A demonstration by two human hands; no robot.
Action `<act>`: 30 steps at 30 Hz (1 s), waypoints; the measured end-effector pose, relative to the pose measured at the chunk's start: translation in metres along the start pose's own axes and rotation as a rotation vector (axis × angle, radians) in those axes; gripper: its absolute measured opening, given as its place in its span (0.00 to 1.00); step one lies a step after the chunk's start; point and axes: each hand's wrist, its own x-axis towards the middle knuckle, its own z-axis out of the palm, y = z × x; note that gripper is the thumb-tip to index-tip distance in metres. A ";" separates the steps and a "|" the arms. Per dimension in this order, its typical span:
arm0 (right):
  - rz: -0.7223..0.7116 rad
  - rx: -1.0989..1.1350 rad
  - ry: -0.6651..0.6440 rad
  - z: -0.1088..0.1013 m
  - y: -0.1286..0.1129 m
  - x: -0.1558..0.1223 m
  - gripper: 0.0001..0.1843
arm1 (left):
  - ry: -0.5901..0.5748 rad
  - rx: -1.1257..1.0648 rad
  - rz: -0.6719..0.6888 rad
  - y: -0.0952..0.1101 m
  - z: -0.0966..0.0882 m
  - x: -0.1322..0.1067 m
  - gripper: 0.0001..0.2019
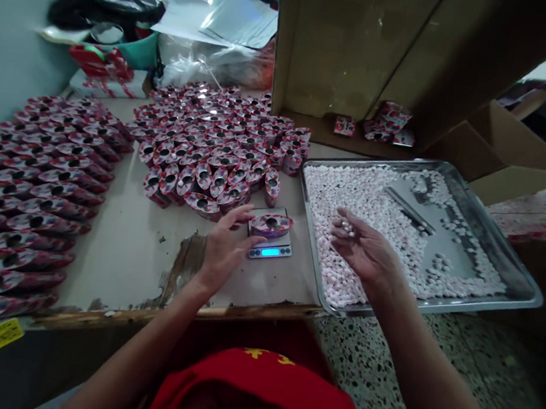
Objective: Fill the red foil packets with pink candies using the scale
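Note:
A small digital scale [270,252] with a lit blue display lies near the table's front edge. On it stands an oval, red-and-purple printed container [271,225] with a dark hole in its top. My left hand [225,246] is at the container's left end, thumb and forefinger apart; whether they touch it I cannot tell. My right hand [363,246], palm turned up, holds several small white pellets [345,228] in its curled fingers. It is above a metal tray [481,308] spread with many such white pellets [348,186].
Many similar containers stand in rows at left [24,204] and in a cluster behind the scale [211,139]. A large cardboard box [337,55] with a few small packs stands behind the tray. A metal bar [409,209] lies in the tray. Another person's arm [532,101] shows at right.

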 end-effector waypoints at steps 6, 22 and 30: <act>0.027 -0.191 -0.017 0.029 0.000 -0.009 0.13 | 0.090 -0.018 -0.015 0.005 -0.038 -0.012 0.16; -0.012 -0.623 -0.233 0.098 0.011 -0.002 0.14 | 0.347 0.098 0.123 0.016 -0.088 -0.023 0.14; 0.030 -0.587 -0.196 0.092 0.006 -0.007 0.13 | 0.167 0.133 0.179 0.017 -0.083 -0.017 0.15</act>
